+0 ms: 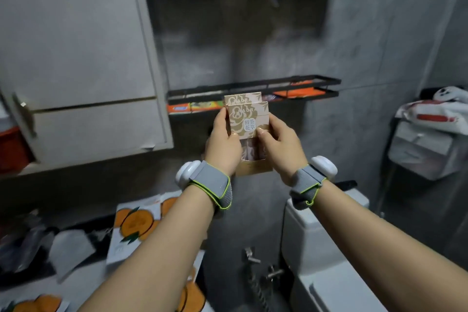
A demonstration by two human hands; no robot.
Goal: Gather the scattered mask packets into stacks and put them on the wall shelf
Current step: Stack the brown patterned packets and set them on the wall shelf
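Before the wall shelf (253, 83), left hand (224, 143) and right hand (279, 145) grip the mask packets (247, 119), partly hiding their lower halves.

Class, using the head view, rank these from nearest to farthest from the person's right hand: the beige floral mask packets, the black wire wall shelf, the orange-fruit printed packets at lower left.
1. Beige floral mask packets: held by the right hand, centre.
2. Black wire wall shelf: just above and behind the hand.
3. Orange-fruit printed packets: far down at lower left.
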